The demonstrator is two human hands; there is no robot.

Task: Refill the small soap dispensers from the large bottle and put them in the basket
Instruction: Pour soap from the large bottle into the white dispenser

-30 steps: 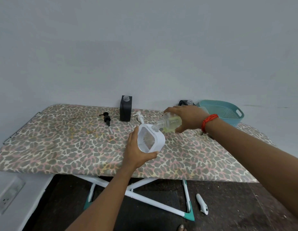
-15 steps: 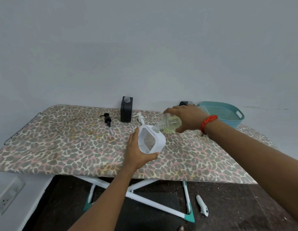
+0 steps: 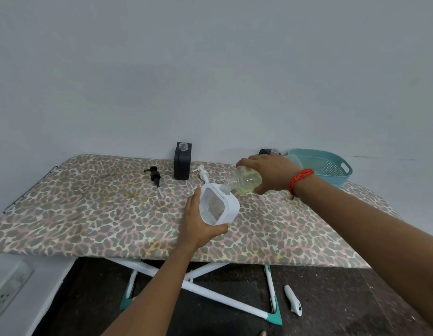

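While pouring: refill of white dispenser, tilted above board, gripped round its side by left hand. Large bottle, clasped in right hand, neck at dispenser mouth, yellowish soap inside. Next, by judgement: level bottle, refit white pump, carry dispenser to basket, far right. Uncapped black dispenser waiting. No legible labels or brands.

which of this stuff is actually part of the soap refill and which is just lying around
In the job: large bottle, white dispenser, black dispenser, second black dispenser, black pump, white pump, basket.
Lying about: white tool on the floor, wall socket.
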